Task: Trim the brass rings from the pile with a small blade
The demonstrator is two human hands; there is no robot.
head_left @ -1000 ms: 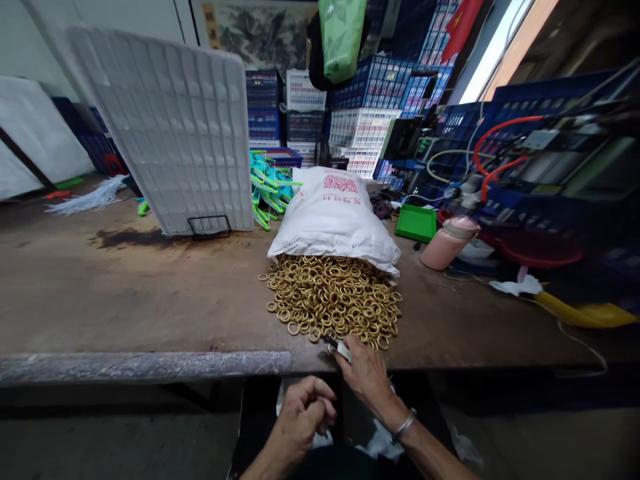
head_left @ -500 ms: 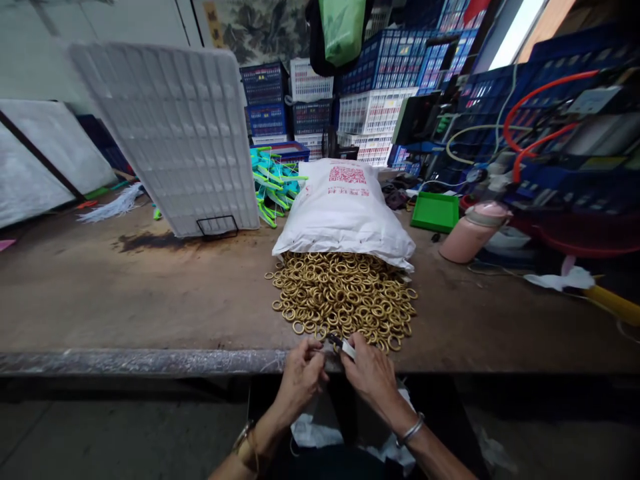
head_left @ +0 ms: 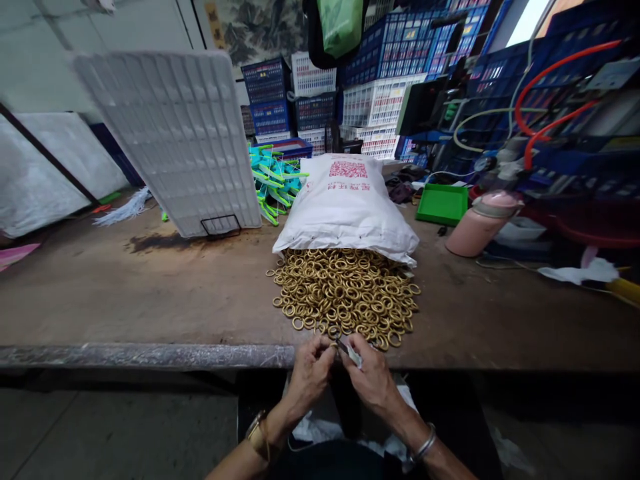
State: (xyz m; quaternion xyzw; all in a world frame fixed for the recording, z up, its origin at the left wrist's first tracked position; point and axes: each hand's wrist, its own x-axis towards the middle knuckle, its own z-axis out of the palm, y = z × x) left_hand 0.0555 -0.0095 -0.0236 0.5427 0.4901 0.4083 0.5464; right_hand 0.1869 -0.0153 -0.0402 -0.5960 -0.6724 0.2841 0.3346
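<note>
A heap of gold-coloured rings [head_left: 345,293] spills from the mouth of a white sack [head_left: 345,207] onto the brown table. At the table's front edge, my left hand [head_left: 313,370] pinches a ring, just below the heap. My right hand [head_left: 371,373] is closed round a small tool [head_left: 350,352] with a pale handle and a dark tip. The tip points at the fingers of my left hand and lies close to the ring there. Both hands are nearly touching.
A ribbed white panel [head_left: 175,140] leans in a black wire stand at the left, beside turquoise and green pieces [head_left: 275,177]. To the right are a green tray [head_left: 443,204] and a pink bottle [head_left: 477,227]. Stacked crates [head_left: 373,103] stand behind.
My left hand has come closer to the tool, and a ring now shows at its fingertips. The whole view has shifted slightly.
</note>
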